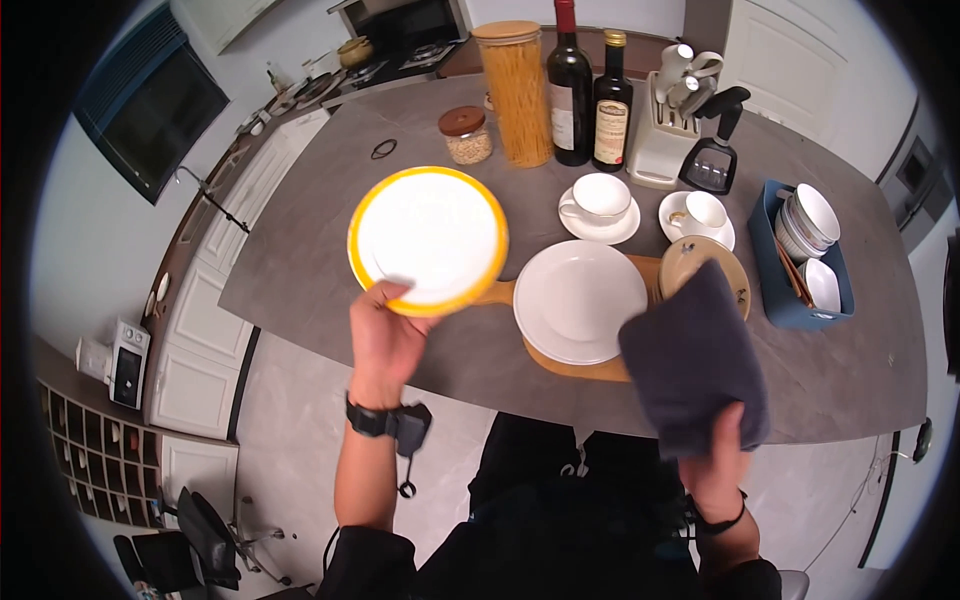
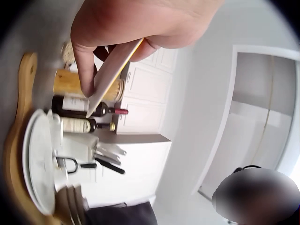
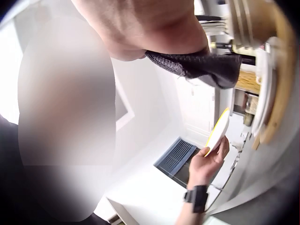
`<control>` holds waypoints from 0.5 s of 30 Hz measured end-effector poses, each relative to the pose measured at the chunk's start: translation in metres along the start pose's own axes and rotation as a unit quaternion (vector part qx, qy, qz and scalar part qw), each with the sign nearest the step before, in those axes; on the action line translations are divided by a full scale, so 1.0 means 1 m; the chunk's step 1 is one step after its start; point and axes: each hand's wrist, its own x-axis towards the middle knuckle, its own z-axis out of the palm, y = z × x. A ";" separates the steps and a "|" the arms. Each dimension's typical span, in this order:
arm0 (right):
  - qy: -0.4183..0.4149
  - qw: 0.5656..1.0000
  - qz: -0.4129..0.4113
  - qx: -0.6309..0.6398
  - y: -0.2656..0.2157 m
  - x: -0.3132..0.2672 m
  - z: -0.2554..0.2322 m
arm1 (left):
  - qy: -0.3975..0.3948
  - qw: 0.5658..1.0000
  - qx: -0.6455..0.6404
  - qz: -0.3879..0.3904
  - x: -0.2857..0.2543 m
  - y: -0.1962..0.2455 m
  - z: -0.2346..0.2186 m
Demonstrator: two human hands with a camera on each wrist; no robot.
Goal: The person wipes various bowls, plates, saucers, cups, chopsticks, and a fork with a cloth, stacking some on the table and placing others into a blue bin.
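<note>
My left hand [image 1: 388, 338] pinches the near rim of a white plate with a yellow edge [image 1: 430, 240], thumb on top and fingers beneath. The left wrist view shows this plate [image 2: 115, 72] edge-on between thumb and fingers. In my right hand [image 1: 718, 465] a folded dark grey cloth [image 1: 695, 360] is gripped, thumb across its near side. The cloth [image 3: 201, 68] hangs over the right part of the board. Between the hands, a white plate [image 1: 580, 302] lies on a wooden board [image 1: 560, 365]. A tan plate [image 1: 700, 262] is partly hidden behind the cloth.
Two white cups on saucers, one cup [image 1: 600, 197] nearer the middle, stand behind the plates. Farther back are a pasta jar [image 1: 517, 95], an oat jar [image 1: 466, 137], two dark bottles [image 1: 570, 95] and a knife block [image 1: 662, 130]. A blue bin [image 1: 800, 312] holds bowls at right.
</note>
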 end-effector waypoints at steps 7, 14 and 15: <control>-0.260 0.723 -0.174 -0.616 0.027 0.069 0.078 | -0.061 0.997 -0.044 -0.027 -0.079 -0.048 0.035; -0.399 0.738 -0.197 -0.506 0.038 0.047 0.098 | -0.048 0.996 0.002 -0.079 -0.090 -0.068 0.016; -0.393 0.740 -0.194 -0.510 0.038 0.054 0.099 | -0.063 0.995 0.003 -0.073 -0.091 -0.075 0.010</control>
